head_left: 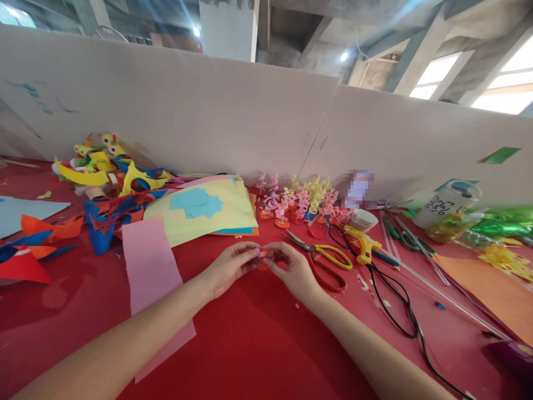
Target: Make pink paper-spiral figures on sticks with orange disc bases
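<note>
My left hand [231,265] and my right hand [291,269] meet over the red table [250,344], fingertips pinched together on a small pink paper piece [262,254] held between them. An orange bit shows just under the fingers. Scissors with yellow and red handles [327,261] lie open just right of my right hand. A pink paper strip [152,278] lies left of my left forearm.
A stack of yellow, blue and pink sheets [208,208] lies behind the hands. Small pink and yellow paper figures [300,203] stand at the back. A yellow glue gun [364,244] with black cord, tape roll [361,219], orange sheet [491,289] and cut scraps [100,216] surround.
</note>
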The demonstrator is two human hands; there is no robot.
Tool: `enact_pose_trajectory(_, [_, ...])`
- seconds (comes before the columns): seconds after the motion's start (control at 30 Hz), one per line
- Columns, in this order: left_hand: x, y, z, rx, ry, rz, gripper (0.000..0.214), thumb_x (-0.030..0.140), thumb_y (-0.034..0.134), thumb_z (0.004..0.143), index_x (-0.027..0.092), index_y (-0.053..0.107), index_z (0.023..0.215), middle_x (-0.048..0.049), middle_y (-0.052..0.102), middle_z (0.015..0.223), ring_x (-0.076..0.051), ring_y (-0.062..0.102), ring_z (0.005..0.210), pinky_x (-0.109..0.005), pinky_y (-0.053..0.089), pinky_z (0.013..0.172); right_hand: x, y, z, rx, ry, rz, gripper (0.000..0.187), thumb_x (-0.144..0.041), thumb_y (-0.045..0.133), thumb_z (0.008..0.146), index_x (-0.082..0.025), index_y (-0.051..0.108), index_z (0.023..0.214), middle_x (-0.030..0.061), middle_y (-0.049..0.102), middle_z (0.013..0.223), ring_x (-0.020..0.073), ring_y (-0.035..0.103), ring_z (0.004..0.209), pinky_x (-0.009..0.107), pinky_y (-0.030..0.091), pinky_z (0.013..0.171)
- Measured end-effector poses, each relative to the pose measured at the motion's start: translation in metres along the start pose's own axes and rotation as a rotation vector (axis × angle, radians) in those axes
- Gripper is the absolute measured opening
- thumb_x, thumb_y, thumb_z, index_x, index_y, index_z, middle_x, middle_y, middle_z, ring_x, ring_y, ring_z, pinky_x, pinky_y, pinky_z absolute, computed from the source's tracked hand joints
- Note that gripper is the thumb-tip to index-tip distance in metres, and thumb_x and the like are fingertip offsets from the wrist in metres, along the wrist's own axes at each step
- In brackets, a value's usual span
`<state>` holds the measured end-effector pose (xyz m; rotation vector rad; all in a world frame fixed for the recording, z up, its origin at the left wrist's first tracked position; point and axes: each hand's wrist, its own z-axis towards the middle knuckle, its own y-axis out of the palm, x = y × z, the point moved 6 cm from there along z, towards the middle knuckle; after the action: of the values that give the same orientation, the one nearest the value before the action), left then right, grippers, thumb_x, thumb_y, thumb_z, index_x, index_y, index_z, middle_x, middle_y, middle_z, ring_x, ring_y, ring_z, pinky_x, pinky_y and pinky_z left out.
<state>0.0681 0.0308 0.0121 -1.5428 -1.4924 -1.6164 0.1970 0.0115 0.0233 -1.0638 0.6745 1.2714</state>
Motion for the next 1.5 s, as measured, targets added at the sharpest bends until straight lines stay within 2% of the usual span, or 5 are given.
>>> enact_pose_trajectory(0.27, [-0.003, 0.002, -0.001, -0.046, -0.033, 0.017, 0.018, 0.032, 0.072, 0.067, 0.014, 0.070, 0.073, -0.0045, 0.070, 0.075, -0.015, 0.063, 0.076, -0.027, 0.048, 0.079, 0.005, -0.004, 0.002, 0.061, 0.118, 0.104, 0.016, -0.035, 0.063, 0.076, -0.019, 0.063, 0.077, 0.0022, 0.066, 0.073, 0.0152, 0.061, 0.068, 0.027, 0.050, 0.065])
enact_pose_trajectory(0.43, [-0.005, 0.002, -0.002, -0.067, -0.074, 0.066, 0.018, 0.024, 0.075, 0.064, 0.015, 0.073, 0.080, -0.0055, 0.073, 0.082, -0.016, 0.065, 0.082, -0.028, 0.047, 0.086, 0.011, -0.003, 0.003, 0.073, 0.200, 0.177, 0.022, -0.040, 0.065, 0.072, -0.019, 0.065, 0.072, 0.0023, 0.066, 0.068, 0.0156, 0.060, 0.064, 0.028, 0.049, 0.063])
enact_pose_trajectory(0.63, [-0.002, 0.004, -0.003, -0.074, -0.122, -0.007, 0.013, 0.019, 0.071, 0.066, 0.012, 0.073, 0.076, -0.0074, 0.074, 0.080, -0.017, 0.066, 0.081, -0.028, 0.047, 0.088, 0.016, -0.003, 0.004, 0.071, 0.265, 0.283, 0.024, -0.042, 0.067, 0.069, -0.018, 0.065, 0.071, 0.0015, 0.066, 0.068, 0.0143, 0.059, 0.062, 0.026, 0.049, 0.062])
enact_pose_trajectory(0.8, [-0.004, 0.003, -0.003, -0.089, -0.125, -0.032, 0.017, 0.015, 0.070, 0.067, 0.014, 0.071, 0.084, -0.0057, 0.074, 0.082, -0.015, 0.068, 0.081, -0.027, 0.049, 0.088, 0.019, -0.001, 0.002, 0.053, 0.311, 0.347, 0.024, -0.041, 0.067, 0.069, -0.018, 0.065, 0.072, 0.0015, 0.067, 0.070, 0.0138, 0.060, 0.064, 0.026, 0.048, 0.065])
enact_pose_trajectory(1.5, [-0.006, -0.001, 0.001, -0.084, -0.077, 0.054, 0.017, 0.023, 0.073, 0.067, 0.014, 0.067, 0.081, -0.0052, 0.073, 0.082, -0.017, 0.068, 0.081, -0.029, 0.050, 0.086, 0.017, 0.000, 0.002, 0.039, 0.310, 0.317, 0.024, -0.042, 0.067, 0.068, -0.018, 0.064, 0.069, 0.0002, 0.065, 0.066, 0.0137, 0.060, 0.061, 0.027, 0.049, 0.063])
